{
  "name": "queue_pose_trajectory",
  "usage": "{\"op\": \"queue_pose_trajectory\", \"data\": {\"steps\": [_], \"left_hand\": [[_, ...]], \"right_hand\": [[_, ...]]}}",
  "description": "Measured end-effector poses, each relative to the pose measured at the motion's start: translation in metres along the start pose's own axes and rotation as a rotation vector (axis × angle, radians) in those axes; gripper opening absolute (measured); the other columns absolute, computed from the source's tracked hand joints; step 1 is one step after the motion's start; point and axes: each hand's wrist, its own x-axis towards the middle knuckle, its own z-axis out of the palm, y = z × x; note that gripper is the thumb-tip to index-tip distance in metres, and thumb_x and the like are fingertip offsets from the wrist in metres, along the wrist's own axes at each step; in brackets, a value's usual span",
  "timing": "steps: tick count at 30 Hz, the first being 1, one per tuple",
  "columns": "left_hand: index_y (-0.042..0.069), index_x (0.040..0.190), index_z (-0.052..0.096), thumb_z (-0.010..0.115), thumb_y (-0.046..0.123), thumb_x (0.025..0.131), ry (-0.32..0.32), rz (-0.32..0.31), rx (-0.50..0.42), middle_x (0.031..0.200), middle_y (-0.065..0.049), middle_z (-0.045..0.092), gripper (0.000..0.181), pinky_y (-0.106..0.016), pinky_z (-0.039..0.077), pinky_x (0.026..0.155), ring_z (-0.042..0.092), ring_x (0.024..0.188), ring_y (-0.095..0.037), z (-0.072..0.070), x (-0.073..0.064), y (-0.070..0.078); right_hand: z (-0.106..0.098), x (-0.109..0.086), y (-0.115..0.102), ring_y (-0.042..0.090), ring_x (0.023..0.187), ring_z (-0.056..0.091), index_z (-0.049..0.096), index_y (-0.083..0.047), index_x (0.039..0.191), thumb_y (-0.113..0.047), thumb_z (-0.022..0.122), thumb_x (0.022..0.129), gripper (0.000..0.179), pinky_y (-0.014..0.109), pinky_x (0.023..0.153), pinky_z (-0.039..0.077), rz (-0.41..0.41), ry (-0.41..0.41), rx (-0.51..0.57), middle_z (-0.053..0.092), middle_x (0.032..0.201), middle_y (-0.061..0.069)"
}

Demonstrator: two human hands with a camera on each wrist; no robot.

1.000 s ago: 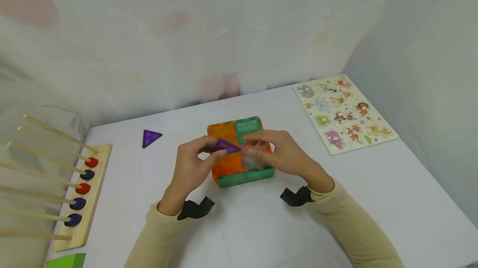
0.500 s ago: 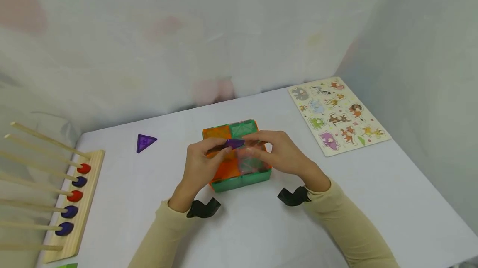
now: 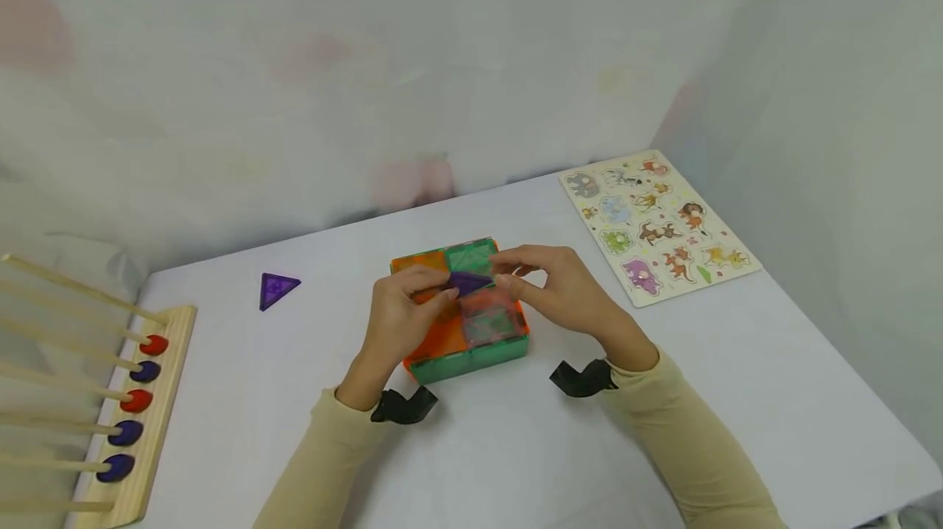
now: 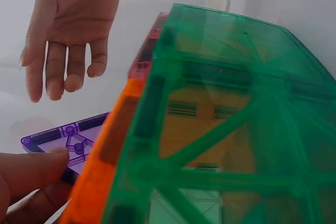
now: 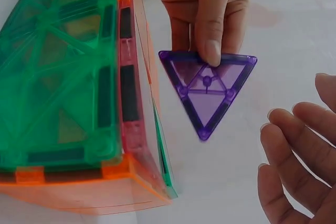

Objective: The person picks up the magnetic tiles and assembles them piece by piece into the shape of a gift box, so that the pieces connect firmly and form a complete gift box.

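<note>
My left hand (image 3: 398, 316) pinches a purple triangular magnetic tile (image 3: 466, 283) by one edge, between thumb and fingers. In the right wrist view the tile (image 5: 207, 100) points its free corner away from that hand. My right hand (image 3: 560, 287) is near this corner, its fingers (image 5: 296, 161) loosely bent and apart from the tile. Below both hands stands a low box of translucent magnetic tiles (image 3: 471, 359), with green side walls and orange, green and pinkish squares on top. The hands hide part of its top.
Another purple triangular tile (image 3: 277, 290) lies on the white table to the left. A wooden peg rack (image 3: 165, 398) with red and blue beads stands at the left edge. An animal puzzle board (image 3: 659, 226) lies at the back right.
My left hand has moved right with the purple tile, over the middle of the box, and the tile has tilted. My right hand has drawn slightly back. The head view has shifted a little.
</note>
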Motion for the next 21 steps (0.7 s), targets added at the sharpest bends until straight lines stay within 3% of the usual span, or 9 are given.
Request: {"op": "queue_pose_trajectory", "data": {"steps": [5, 12, 21], "left_hand": [[0.002, 0.093, 0.077, 0.078, 0.01, 0.079, -0.012, -0.012, 0.062, 0.092, -0.009, 0.074, 0.015, -0.036, 0.058, 0.078, 0.069, 0.086, -0.021, 0.006, 0.006, 0.0], [0.002, 0.095, 0.077, 0.076, 0.008, 0.081, -0.057, -0.011, 0.051, 0.093, -0.008, 0.075, 0.015, -0.033, 0.058, 0.074, 0.07, 0.085, -0.019, 0.017, 0.015, 0.0], [0.003, 0.096, 0.077, 0.076, 0.009, 0.082, -0.063, -0.004, 0.054, 0.091, -0.006, 0.074, 0.015, -0.03, 0.058, 0.07, 0.068, 0.081, -0.016, 0.019, 0.016, -0.003]], "right_hand": [[-0.001, 0.0, 0.001, 0.011, 0.094, 0.065, 0.068, -0.011, 0.118, -0.018, 0.063, 0.093, 0.026, 0.04, 0.087, 0.054, 0.009, -0.005, 0.018, 0.071, 0.112, 0.004], [-0.004, 0.0, 0.001, 0.01, 0.095, 0.064, 0.068, -0.012, 0.118, -0.018, 0.063, 0.093, 0.026, 0.035, 0.087, 0.053, 0.009, 0.011, 0.024, 0.071, 0.112, 0.001], [-0.007, 0.0, 0.001, 0.01, 0.095, 0.064, 0.068, -0.012, 0.118, -0.019, 0.063, 0.093, 0.026, 0.034, 0.088, 0.053, 0.025, 0.005, 0.028, 0.071, 0.113, 0.002]]}}
